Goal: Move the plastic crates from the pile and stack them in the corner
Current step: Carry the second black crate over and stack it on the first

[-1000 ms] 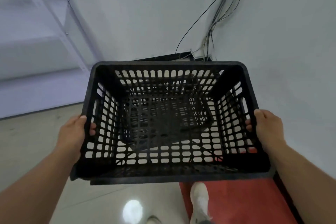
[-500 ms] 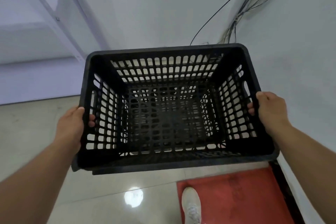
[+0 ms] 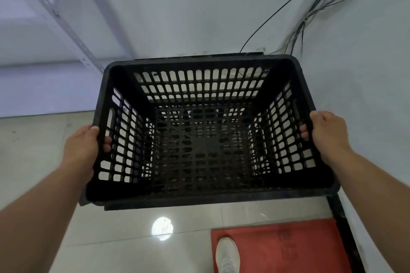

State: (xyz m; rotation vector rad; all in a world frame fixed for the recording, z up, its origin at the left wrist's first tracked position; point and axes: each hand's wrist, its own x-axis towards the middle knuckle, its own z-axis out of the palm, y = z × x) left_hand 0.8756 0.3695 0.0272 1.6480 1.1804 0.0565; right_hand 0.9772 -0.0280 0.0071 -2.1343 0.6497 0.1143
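Black plastic crate (image 3: 206,131): left hand (image 3: 81,149) at 9 o'clock, right hand (image 3: 328,135) at 3, both gripping its handle slots. Best kept level, lowered squarely into the corner.

The black plastic crate (image 3: 204,131) is empty, with slotted walls and a gridded floor. It sits upright, open top facing up, held above the tiled floor by its two short sides, near the room's corner.
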